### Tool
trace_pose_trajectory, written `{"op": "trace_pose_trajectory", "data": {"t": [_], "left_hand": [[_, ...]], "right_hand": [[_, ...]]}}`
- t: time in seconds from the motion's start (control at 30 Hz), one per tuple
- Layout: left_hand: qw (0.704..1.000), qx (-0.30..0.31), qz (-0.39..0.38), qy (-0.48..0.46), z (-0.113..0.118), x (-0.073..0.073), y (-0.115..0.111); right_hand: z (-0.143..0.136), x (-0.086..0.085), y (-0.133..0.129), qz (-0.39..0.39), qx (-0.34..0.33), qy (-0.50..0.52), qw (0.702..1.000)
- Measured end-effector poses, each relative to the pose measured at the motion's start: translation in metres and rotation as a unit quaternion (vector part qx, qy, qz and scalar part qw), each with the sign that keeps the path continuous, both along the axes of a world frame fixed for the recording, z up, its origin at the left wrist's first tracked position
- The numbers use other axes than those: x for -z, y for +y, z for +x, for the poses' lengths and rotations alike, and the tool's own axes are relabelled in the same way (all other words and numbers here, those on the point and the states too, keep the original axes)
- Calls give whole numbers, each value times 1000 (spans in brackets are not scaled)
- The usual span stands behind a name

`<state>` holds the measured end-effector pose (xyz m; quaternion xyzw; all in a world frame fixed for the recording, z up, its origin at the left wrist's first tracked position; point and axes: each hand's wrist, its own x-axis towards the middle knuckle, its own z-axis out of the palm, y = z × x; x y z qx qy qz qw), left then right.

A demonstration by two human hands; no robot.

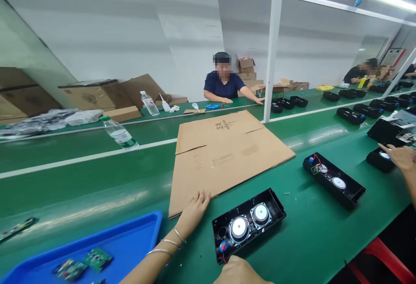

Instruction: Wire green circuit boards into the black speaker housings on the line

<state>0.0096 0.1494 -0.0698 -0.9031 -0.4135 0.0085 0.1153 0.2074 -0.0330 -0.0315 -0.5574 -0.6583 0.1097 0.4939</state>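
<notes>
The green worktop (pixel 308 236) is stretching across the scene; a person (pixel 216 85) in a dark top is sitting on the far side, beyond the cardboard (pixel 234 154), which is lying flat with handwriting on its far part and strips of tape nearer its middle; a blue tray (pixel 133 238) is sitting at the lower left, left of the cardboard and both hands; the near casing (pixel 251 237), black and open on top, is lying just right of the left hand and directly in front of the right one, near the cardboard yet apart from it; a second casing (pixel 331 182) is lying farther right, out past both hands.

The left hand (pixel 195 207) is resting open on the cardboard's near edge, fingers extended and the wrist wearing bangles (pixel 169 243); the right hand (pixel 238 271) is bending its fingers at the near casing's lower left corner, partly cut off by the frame, and whether it is gripping the casing I cannot tell; another person's hand (pixel 403 158) is reaching over a third casing (pixel 378 160) at the far right.

Two round speakers (pixel 239 229) are sitting side by side inside the near casing; green circuit boards (pixel 98 259) are lying in the tray; a small blue part (pixel 223 246) is sitting in the near casing's left end, a red wire (pixel 224 257) running beside it, close to the right hand.
</notes>
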Motion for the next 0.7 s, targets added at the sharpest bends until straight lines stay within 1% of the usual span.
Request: {"op": "trace_pose_trajectory", "data": {"t": [0.07,0.17,0.23,0.33,0.43,0.53,0.63,0.7], "left_hand": [[1000,5,-5,-6,-5,7,8],[1000,13,-18,-11,-13,7,25],[999,16,-28,-12,-18,4,35],[999,21,-46,-18,-22,-1,43],[997,24,-62,-33,-25,-8,44],[996,12,-71,-54,-24,-12,42],[995,-26,-70,-74,-17,-12,36],[992,-65,-63,-88,-9,-11,31]], "right_hand": [[20,-6,1,-4,38,1,999],[40,-12,4,-18,71,-2,997],[44,-14,6,-30,71,-7,997],[36,-14,7,-45,44,-19,998],[15,-10,4,-50,-14,-36,998],[-12,-1,1,-42,-103,-56,992],[-33,10,2,-20,-209,-72,975],[-40,15,5,2,-277,-64,959]]}}
